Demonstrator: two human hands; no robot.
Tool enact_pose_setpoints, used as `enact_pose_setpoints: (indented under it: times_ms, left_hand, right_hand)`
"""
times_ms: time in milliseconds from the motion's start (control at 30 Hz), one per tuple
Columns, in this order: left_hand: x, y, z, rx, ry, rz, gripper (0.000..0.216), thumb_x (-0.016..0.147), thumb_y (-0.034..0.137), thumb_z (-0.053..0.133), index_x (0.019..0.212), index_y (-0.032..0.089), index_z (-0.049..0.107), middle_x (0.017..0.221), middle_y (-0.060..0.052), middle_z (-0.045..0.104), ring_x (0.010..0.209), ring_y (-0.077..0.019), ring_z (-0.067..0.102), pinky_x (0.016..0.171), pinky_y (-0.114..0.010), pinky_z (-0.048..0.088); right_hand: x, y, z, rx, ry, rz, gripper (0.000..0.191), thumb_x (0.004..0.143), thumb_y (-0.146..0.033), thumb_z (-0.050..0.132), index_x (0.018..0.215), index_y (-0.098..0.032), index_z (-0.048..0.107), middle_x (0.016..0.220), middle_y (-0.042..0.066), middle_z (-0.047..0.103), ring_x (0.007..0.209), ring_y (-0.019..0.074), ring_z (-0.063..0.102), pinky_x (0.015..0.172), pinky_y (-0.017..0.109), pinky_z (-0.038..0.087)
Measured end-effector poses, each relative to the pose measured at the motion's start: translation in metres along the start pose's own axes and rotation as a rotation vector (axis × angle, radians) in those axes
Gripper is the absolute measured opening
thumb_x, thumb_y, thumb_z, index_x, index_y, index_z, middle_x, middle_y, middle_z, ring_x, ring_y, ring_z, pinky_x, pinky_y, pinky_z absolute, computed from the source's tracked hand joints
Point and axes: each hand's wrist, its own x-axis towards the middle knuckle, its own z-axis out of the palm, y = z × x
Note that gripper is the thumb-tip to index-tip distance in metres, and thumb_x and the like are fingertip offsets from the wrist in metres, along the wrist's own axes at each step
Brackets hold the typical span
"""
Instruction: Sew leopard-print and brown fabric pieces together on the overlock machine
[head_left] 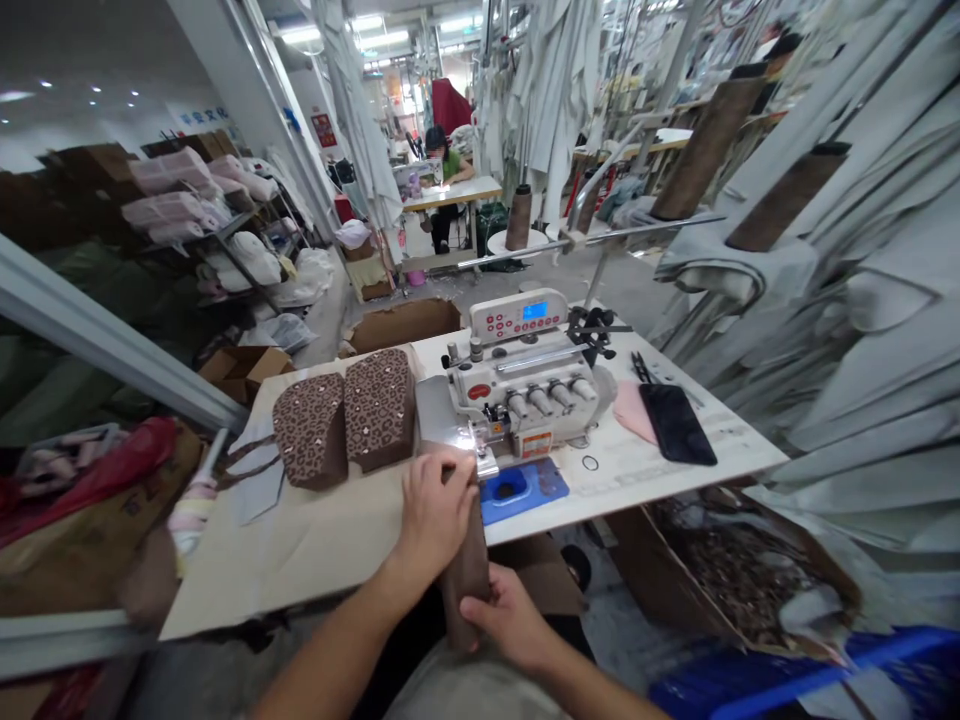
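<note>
Pointing the left forearm forward and inward, bending the left hand (439, 505) at the wrist and curling its fingers down over the upper end of a brown fabric piece (466, 570), just beside the presser foot of the sewing machine (525, 390). Not being able to tell pinching from mere pressing there. Angling the right forearm in from the lower right, clamping the fabric's lower part in the right hand (510, 620), with the thumb lying on top. Letting the fabric run over the front edge of the table (630, 475) toward the lap. Having two leopard-print pieces (309, 430) near on the left, with a tan sheet (322, 540) spreading between them and the front edge. Having a blue tray (555, 482) close on the right, a black phone (679, 422) farther along, and a cardboard box (652, 582) below the edge.
</note>
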Motion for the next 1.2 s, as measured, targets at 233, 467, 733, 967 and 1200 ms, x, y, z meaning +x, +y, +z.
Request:
enact_pose_setpoints:
  times_ms: [233,467,733,967,1200]
  left_hand:
    - [-0.016,-0.001,0.009,-0.051,0.030,0.262,0.047,0.096,0.015,0.056,0.143,0.022,0.057,0.146,-0.014,0.054,0.131,-0.0326,0.046,0.109,-0.054,0.042]
    - [-0.005,-0.003,0.004,-0.069,0.014,0.221,0.032,0.096,0.016,0.056,0.126,0.018,0.065,0.145,-0.014,0.058,0.129,-0.0324,0.048,0.106,-0.052,0.045]
    - [0.009,-0.005,-0.009,-0.042,0.002,0.266,0.033,0.095,0.009,0.051,0.120,0.021,0.069,0.125,-0.012,0.067,0.114,-0.0284,0.054,0.097,-0.049,0.041]
    - [0.022,-0.014,-0.014,-0.061,-0.011,0.386,0.025,0.094,0.010,0.052,0.106,0.018,0.072,0.106,-0.010,0.072,0.098,-0.0248,0.059,0.083,-0.042,0.039]
    - [0.033,-0.030,-0.010,-0.116,0.050,0.521,0.024,0.100,0.015,0.048,0.107,0.017,0.071,0.096,-0.009,0.072,0.087,-0.0203,0.062,0.075,-0.035,0.043]
  right_hand:
    - [-0.005,0.004,-0.017,0.006,0.141,-0.069,0.053,0.068,-0.064,0.088,0.082,-0.015,0.074,0.068,0.002,0.067,0.063,0.0164,0.057,0.060,0.029,0.048]
    - [-0.003,-0.025,-0.033,-0.018,0.029,-0.007,0.046,0.065,-0.056,0.093,0.080,-0.015,0.079,0.071,0.001,0.070,0.068,0.0167,0.058,0.069,0.031,0.049]
    - [0.029,-0.065,-0.032,0.019,-0.010,-0.082,0.046,0.067,-0.053,0.093,0.087,-0.014,0.078,0.071,0.001,0.071,0.062,0.0143,0.059,0.062,0.026,0.048]
    - [0.065,-0.090,-0.024,-0.156,0.147,-0.308,0.044,0.072,-0.058,0.087,0.076,-0.015,0.074,0.064,-0.001,0.067,0.058,0.0137,0.056,0.058,0.026,0.048]
    - [0.074,-0.081,-0.017,-0.325,0.311,-0.503,0.042,0.083,-0.057,0.076,0.068,-0.018,0.071,0.062,0.002,0.068,0.057,0.0176,0.060,0.055,0.029,0.050]
